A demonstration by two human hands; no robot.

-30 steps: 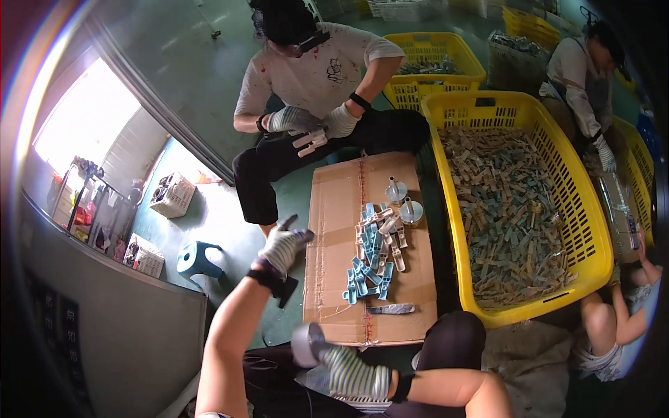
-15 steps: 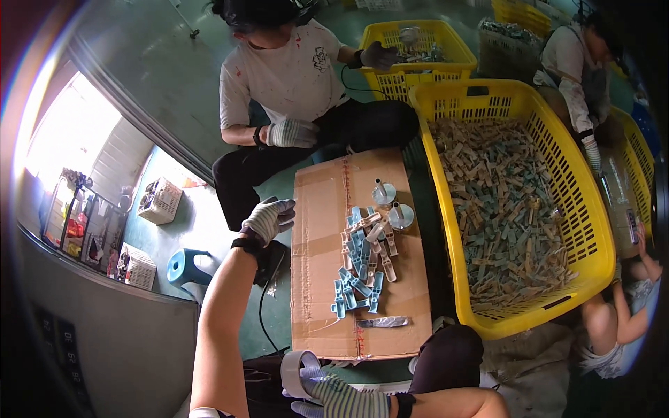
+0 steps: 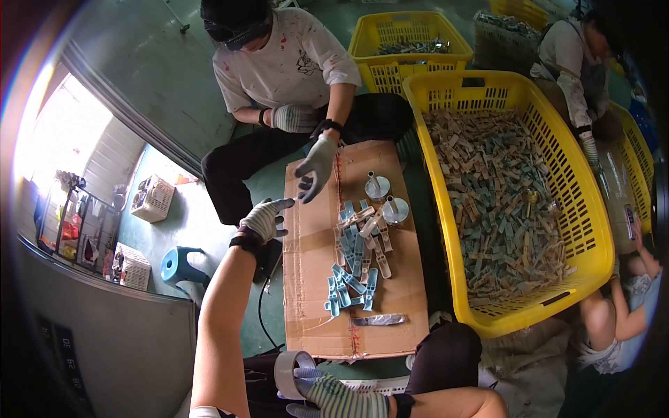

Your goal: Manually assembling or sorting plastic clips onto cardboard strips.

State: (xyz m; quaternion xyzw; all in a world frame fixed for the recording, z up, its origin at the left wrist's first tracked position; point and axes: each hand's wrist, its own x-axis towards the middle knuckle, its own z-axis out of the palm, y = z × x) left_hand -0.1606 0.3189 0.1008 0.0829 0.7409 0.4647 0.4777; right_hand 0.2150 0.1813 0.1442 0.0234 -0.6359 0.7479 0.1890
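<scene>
My left hand (image 3: pixel 263 220), in a striped knit glove, reaches out past the left edge of the cardboard (image 3: pixel 306 279). Its fingers are apart, and nothing shows in them. Close to its fingertips, a co-worker's grey-gloved hand (image 3: pixel 318 167) hangs over the board's far end; I cannot tell whether they touch. Low in front of me, my right hand (image 3: pixel 341 396) grips a roll of tape (image 3: pixel 284 375) by its ring. Blue clips (image 3: pixel 341 285) and beige clips (image 3: pixel 382 261) lie in a loose pile on the cardboard. Nearer me lies a flat silvery strip (image 3: pixel 378 320).
Two round metal pieces with upright stems (image 3: pixel 395 210) stand at the cardboard's far right. A large yellow basket (image 3: pixel 456 279) full of clips stands to the right, another yellow basket (image 3: pixel 411 66) behind it. A blue stool (image 3: pixel 182 265) is at left. Co-workers sit opposite and at right.
The co-worker's grey-gloved hand has come from the far basket down over the cardboard, near my left hand. My left hand's index finger now points out farther. The tape roll stays in my right hand.
</scene>
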